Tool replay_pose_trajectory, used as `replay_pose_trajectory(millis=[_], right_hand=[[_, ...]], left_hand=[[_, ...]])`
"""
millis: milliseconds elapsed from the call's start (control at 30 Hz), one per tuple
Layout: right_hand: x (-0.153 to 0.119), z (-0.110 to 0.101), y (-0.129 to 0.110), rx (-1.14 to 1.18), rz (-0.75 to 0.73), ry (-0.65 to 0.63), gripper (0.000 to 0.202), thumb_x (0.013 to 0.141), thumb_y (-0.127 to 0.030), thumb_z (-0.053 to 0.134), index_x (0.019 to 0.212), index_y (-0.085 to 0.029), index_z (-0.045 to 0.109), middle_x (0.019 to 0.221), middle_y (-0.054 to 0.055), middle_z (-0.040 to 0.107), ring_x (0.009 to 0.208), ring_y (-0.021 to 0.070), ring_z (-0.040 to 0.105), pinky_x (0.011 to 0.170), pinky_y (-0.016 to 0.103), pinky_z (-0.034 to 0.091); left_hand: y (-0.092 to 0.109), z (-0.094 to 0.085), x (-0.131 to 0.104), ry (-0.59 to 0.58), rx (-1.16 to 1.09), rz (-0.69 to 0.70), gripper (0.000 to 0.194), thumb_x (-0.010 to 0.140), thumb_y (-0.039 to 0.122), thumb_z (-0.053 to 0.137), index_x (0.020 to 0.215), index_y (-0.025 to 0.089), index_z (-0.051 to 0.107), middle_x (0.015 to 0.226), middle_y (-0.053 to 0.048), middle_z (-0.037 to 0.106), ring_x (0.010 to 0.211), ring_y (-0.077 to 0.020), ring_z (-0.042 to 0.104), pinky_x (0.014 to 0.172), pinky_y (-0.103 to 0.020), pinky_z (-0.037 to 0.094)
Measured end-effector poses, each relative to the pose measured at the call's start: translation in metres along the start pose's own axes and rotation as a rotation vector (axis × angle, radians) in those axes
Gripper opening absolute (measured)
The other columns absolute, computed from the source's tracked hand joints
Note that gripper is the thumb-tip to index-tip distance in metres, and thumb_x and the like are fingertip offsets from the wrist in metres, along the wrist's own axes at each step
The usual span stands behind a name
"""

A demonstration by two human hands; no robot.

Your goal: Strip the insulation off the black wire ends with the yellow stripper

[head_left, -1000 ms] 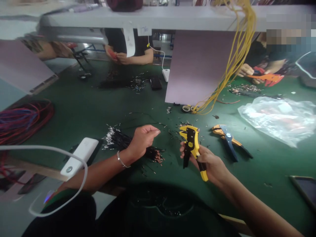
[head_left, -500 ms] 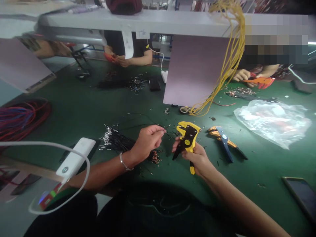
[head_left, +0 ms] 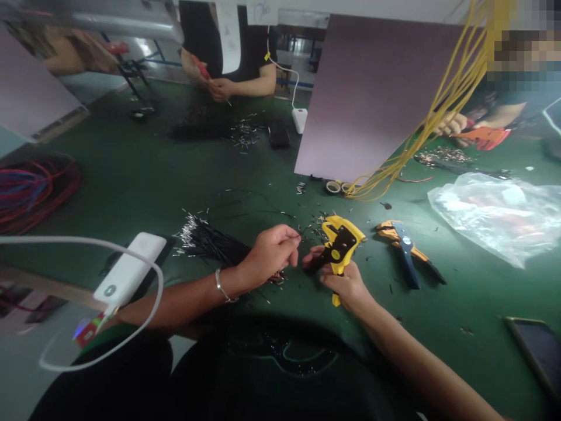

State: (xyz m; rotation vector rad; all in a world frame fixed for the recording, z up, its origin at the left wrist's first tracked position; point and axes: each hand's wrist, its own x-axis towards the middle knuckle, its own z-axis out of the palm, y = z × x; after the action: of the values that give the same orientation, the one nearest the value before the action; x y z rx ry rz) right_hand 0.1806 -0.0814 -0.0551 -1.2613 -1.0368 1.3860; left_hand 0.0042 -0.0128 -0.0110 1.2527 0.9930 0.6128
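My right hand [head_left: 346, 280] is wrapped round a yellow and black wire stripper [head_left: 342, 242], its jaws pointing up and to the left. Just left of the tool, my left hand [head_left: 276, 251] pinches a thin black wire [head_left: 299, 235] between thumb and fingertips; little of the wire shows. A bundle of black wires [head_left: 219, 242] lies beside and partly under my left hand, with silvery ends at the left and copper ends at the right. Small scraps [head_left: 318, 225] are scattered around the tool's head.
To the right lie an orange and blue stripper [head_left: 405, 248], a clear plastic bag [head_left: 504, 210] and a phone [head_left: 534, 345]. A white power bank [head_left: 131, 269] with a cable and coiled wires [head_left: 35, 193] are at left. Yellow wires [head_left: 421, 152] hang beside a panel [head_left: 363, 93]. Other people work opposite.
The view has shifted downward and slightly left. My left hand is nearer the stripper, which is tilted more to the right, and its handles look closer together.
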Motion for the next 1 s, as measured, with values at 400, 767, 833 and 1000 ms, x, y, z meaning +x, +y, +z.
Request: replay_pose_trajectory(millis=[400,767,833,1000], right_hand=[[0.005,0.005,-0.003,-0.056,0.012,0.021,0.035,0.057,-0.015,0.058,0.092,-0.018,0.064,0.079,0.003,0.069,0.076,0.0216,0.063,0.074,0.035,0.05],[0.003,-0.002,-0.002,-0.202,-0.008,0.026,0.014,0.059,-0.015,0.057,0.072,-0.019,0.063,0.064,0.0,0.061,0.06,0.0173,0.053,0.058,0.029,0.044],[0.003,-0.001,-0.003,-0.209,0.002,0.036,0.013,0.059,-0.016,0.057,0.07,-0.019,0.061,0.06,-0.001,0.058,0.057,0.0165,0.052,0.055,0.029,0.043],[0.002,0.001,-0.007,-0.264,0.008,0.066,0.012,0.057,-0.017,0.056,0.067,-0.019,0.061,0.056,-0.003,0.055,0.051,0.0133,0.046,0.047,0.025,0.038]], left_hand=[[0.002,0.007,-0.006,-0.086,0.009,-0.03,0.009,0.086,0.025,0.05,0.08,0.018,0.052,0.055,0.002,0.059,0.034,-0.0043,0.038,0.035,-0.019,0.03],[0.004,0.016,-0.008,-0.141,-0.031,-0.061,0.008,0.083,0.022,0.051,0.084,0.017,0.057,0.048,0.002,0.056,0.032,-0.0056,0.038,0.033,-0.02,0.027],[0.005,0.017,-0.008,-0.142,-0.031,-0.068,0.009,0.083,0.021,0.051,0.085,0.016,0.057,0.047,0.002,0.056,0.031,-0.0056,0.039,0.033,-0.02,0.028],[0.005,0.018,-0.008,-0.156,-0.047,-0.087,0.01,0.08,0.016,0.05,0.087,0.016,0.057,0.045,0.004,0.055,0.031,-0.0051,0.039,0.033,-0.019,0.028]])
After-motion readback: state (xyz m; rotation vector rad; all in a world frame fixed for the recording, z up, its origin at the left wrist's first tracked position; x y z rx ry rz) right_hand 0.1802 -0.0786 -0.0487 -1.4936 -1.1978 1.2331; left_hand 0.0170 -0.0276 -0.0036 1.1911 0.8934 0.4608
